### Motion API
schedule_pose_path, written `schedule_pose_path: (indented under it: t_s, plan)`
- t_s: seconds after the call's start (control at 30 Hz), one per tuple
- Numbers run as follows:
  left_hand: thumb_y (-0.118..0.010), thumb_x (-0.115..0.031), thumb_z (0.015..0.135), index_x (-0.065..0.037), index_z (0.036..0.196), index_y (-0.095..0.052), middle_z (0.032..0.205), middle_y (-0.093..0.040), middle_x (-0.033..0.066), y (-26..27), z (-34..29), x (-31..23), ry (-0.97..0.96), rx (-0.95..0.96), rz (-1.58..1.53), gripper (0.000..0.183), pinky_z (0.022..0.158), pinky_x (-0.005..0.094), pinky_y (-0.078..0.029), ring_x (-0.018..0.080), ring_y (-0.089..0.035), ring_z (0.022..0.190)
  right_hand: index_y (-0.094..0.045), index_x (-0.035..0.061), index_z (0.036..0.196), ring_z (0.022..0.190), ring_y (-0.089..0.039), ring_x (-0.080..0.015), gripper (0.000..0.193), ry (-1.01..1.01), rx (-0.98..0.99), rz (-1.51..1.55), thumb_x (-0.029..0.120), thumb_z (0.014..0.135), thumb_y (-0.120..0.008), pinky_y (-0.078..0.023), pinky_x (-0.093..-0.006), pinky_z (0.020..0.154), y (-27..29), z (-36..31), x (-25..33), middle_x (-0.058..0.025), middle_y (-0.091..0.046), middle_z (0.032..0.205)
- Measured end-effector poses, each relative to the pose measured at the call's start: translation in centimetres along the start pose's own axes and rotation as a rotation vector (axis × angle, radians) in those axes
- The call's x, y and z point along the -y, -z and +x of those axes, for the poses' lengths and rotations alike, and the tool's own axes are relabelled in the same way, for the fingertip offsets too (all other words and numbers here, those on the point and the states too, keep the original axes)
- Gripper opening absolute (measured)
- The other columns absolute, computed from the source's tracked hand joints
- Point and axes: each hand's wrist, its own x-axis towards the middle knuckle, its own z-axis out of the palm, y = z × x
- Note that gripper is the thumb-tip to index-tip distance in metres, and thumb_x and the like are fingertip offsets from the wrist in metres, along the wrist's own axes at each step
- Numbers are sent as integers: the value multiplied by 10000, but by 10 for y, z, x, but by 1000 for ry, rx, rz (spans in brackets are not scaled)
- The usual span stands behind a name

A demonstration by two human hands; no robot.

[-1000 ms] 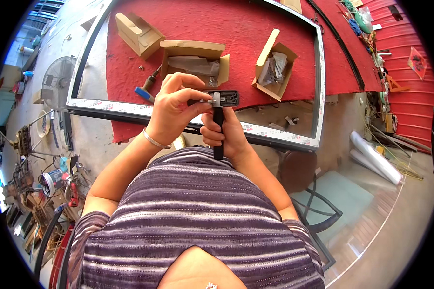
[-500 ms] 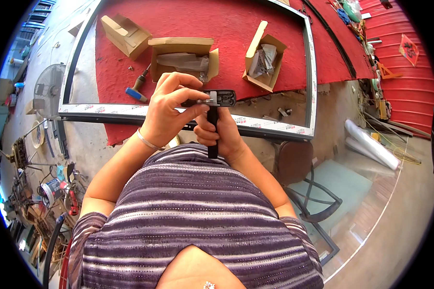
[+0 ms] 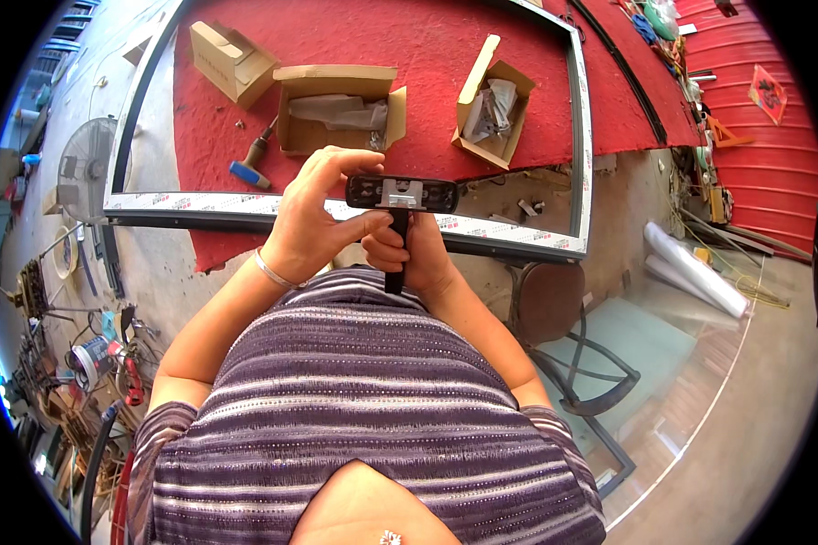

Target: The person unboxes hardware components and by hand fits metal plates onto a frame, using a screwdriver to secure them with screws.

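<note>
In front of my waist is a black window handle (image 3: 397, 243): a long plate with a silver metal piece (image 3: 402, 193) at its middle, and a lever pointing toward me. My right hand (image 3: 418, 252) is closed around the lever, fingers wrapped across it. My left hand (image 3: 323, 202) spans the plate's left end, thumb below it near the lever and fingers along the far edge. The plate's hollow underside faces up. My left palm hides part of what lies behind it.
Beyond my hands, a large window frame (image 3: 191, 205) lies on a red-covered table (image 3: 427, 82). Inside it are open cardboard boxes (image 3: 336, 77) holding plastic-wrapped parts and a blue-handled screwdriver (image 3: 250, 173). To the right stand a brown chair (image 3: 549, 304) and clear plastic-wrapped rolls (image 3: 700, 271).
My left fingers have spread from a pinch at the metal piece to the plate's left end. The plate has turned so its whole length shows, with the metal piece flat at its middle.
</note>
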Motion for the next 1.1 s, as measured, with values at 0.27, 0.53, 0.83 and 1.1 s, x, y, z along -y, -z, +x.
schedule_pose_path:
  t_s: [0.27,0.53,0.83,1.1]
  plan:
    - [-809,-40,633,-68,984,-669,1059,-609,85,-1,1,-6,-265,-126,173,378,831,340,-478,251,-560,1002,-342,143,548,369,-248,-71,657,15,-90,-48,660,944,-253,-203,-207,347,5,1,-7,28,-286,446]
    - [-779,-7,609,-70,805,-711,976,-621,62,-2,3,-1,-339,-198,327,217,804,366,-485,271,-556,1012,-343,146,553,363,-239,-68,662,48,-69,-50,667,952,-252,-199,-207,340,2,1,-8,40,-269,454]
    - [-769,-12,657,-42,919,-685,1013,-641,93,0,4,4,-322,-104,272,277,839,369,-490,280,-595,1007,-368,143,583,360,-236,-59,640,78,-149,6,645,964,-254,-204,-202,332,-4,2,-9,53,-246,474]
    - [-809,-68,636,-36,1129,-626,1050,-636,113,2,1,5,-169,-58,257,527,823,349,-491,267,-601,969,-413,148,640,357,-214,-54,625,20,-223,58,660,954,-241,-181,-202,331,-12,1,-2,63,-248,473]
